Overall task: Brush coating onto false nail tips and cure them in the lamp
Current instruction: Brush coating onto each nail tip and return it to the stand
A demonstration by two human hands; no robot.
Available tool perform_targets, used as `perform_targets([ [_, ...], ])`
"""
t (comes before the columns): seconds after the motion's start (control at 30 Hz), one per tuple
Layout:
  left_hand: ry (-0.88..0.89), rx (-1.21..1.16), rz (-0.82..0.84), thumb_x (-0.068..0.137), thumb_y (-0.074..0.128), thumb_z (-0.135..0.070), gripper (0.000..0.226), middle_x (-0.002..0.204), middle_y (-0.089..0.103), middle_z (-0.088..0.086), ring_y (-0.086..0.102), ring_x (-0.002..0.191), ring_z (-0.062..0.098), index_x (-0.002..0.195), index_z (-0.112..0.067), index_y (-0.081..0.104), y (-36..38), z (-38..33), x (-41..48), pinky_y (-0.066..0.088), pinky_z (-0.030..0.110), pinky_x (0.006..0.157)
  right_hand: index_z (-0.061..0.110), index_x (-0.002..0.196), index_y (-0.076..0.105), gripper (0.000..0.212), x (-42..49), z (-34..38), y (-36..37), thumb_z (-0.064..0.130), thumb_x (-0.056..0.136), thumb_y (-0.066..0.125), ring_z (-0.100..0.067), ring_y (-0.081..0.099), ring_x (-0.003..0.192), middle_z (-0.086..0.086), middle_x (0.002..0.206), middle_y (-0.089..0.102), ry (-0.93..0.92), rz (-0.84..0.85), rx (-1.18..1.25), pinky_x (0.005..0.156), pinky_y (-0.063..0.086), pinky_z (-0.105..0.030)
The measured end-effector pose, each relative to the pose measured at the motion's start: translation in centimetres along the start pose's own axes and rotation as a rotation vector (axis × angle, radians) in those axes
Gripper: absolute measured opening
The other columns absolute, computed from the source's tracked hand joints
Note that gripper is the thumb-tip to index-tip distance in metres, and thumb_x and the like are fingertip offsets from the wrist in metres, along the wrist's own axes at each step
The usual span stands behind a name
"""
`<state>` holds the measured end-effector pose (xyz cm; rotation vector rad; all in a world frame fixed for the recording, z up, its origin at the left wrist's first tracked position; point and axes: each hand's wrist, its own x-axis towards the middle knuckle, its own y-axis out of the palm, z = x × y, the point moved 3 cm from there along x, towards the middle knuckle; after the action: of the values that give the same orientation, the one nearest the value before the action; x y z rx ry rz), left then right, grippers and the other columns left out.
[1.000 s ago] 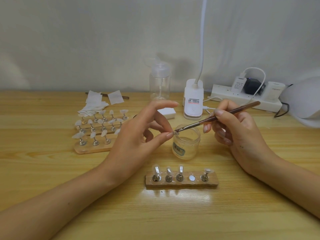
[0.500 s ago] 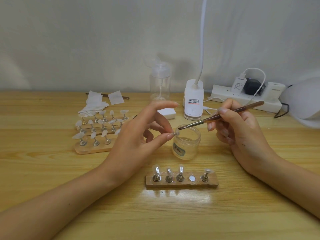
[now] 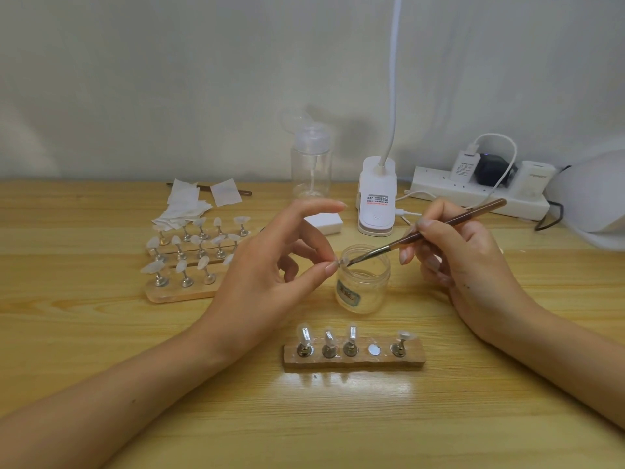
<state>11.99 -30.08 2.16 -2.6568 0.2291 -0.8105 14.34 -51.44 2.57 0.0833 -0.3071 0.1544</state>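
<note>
My left hand pinches a small clear nail tip on its stand between thumb and a finger, just over the rim of an open clear jar. My right hand grips a brown-handled brush, and its bristles touch the pinched tip. In front of the jar lies a wooden holder with several tips on metal stands and one bare magnet spot. The white curing lamp is partly in view at the far right edge.
A second wooden holder with several nail tips stands at the left, white wipes behind it. A clear pump bottle, a clip desk lamp and a power strip with plugs line the back.
The brush tip has come back down and left from above the jar onto the nail tip. My left hand has hardly moved.
</note>
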Motion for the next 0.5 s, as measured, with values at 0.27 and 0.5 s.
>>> perform_targets([
  [0.27, -0.006, 0.005, 0.0, 0.091, 0.072, -0.007, 0.051, 0.088, 0.069, -0.008, 0.068, 0.093, 0.018, 0.134, -0.029, 0.054, 0.0, -0.03, 0.0, 0.05, 0.041, 0.063, 0.015, 0.077, 0.049, 0.02, -0.09, 0.28, 0.18, 0.018, 0.096, 0.053, -0.007, 0.04, 0.048, -0.005, 0.065, 0.064, -0.028, 0.049, 0.032, 0.04, 0.029, -0.016],
  [0.5, 0.004, 0.01, 0.008, 0.092, 0.072, -0.007, 0.05, 0.088, 0.069, -0.008, 0.068, 0.091, 0.017, 0.134, -0.028, 0.055, -0.01, -0.11, -0.02, 0.05, 0.036, 0.061, 0.025, 0.068, 0.056, 0.022, -0.05, 0.45, 0.08, 0.02, 0.09, 0.051, -0.008, 0.037, 0.047, -0.004, 0.062, 0.063, -0.042, 0.01, 0.062, 0.04, 0.025, -0.018],
])
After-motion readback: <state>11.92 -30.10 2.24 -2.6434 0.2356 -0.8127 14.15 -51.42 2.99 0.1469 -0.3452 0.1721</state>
